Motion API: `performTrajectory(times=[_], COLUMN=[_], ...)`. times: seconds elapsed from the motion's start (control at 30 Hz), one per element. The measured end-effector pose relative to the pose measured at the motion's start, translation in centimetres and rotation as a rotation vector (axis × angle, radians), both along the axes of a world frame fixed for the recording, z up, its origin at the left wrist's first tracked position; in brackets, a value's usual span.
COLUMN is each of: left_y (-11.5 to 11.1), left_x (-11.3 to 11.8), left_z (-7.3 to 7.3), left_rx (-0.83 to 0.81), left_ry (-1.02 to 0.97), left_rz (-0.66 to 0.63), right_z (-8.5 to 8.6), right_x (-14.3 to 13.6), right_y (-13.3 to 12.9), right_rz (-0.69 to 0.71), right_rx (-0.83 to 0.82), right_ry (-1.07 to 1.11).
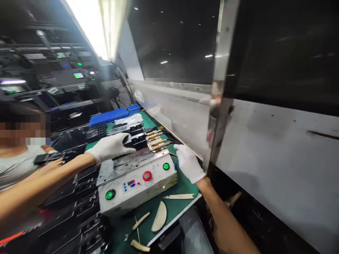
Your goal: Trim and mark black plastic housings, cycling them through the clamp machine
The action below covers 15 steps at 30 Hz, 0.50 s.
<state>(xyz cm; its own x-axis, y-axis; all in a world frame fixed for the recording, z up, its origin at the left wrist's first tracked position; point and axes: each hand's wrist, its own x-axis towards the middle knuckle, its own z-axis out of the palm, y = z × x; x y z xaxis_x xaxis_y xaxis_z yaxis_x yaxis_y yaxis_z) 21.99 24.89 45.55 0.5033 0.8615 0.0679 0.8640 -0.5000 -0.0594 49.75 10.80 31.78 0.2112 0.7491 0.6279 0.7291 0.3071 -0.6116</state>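
Note:
My left hand (112, 146), in a white glove, reaches over the bench machine with thumb and fingers apart, beside a black block (139, 141) on its top. Whether the fingertips touch the block is unclear. My right hand (189, 164), also gloved in white, is right of the machine near the hoses (169, 141); its fingers are bent and blurred, and nothing can be made out in them. The white control box (143, 183) has two green buttons, a red button and a small display. Brass fittings (157, 143) join the hoses to the machine.
On the green mat (174, 215) lie a pale-handled tool (181, 196), a half-round piece (159, 216) and small pale strips. Black trays (76, 211) line the left side. A person (16, 162) sits at the left. Blue trays (109, 116) lie behind; a metal post (218, 116) stands right.

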Motion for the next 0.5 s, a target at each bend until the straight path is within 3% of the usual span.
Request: performTrajectory(times=[0.07, 0.17, 0.23, 0.3, 0.33, 0.4, 0.43, 0.5], left_y=[0.4, -0.1, -1.8, -4.6, -6.2, -9.6, -11.2, -14.0], left_x=[-0.4, -3.2, -6.5, -10.5, -12.6, -16.7, -18.6, -22.3], left_z=[1.1, 5.5, 9.0, 11.1, 11.1, 8.6, 6.2, 0.0], left_rx=[0.041, 0.184, 0.311, 0.332, 0.296, 0.179, 0.117, 0.021], left_ry=[-0.063, -0.339, -0.526, -0.509, -0.420, -0.209, -0.126, -0.082], left_rz=[-0.055, -0.070, -0.007, 0.012, -0.005, -0.032, -0.028, 0.038], right_z=[5.5, 13.3, 16.4, 17.4, 17.3, 16.5, 16.0, 15.5], right_x=[-0.2, -2.1, -4.6, -7.9, -9.5, -12.5, -13.6, -14.9], right_y=[2.9, 9.7, 14.5, 18.7, 20.3, 22.4, 23.1, 24.0], right_rz=[-0.020, -0.022, 0.050, 0.179, 0.250, 0.366, 0.404, 0.429], right_rx=[0.114, -0.012, -0.160, -0.261, -0.300, -0.375, -0.401, -0.424], right_ry=[0.003, -0.212, -0.400, -0.530, -0.577, -0.685, -0.734, -0.813])
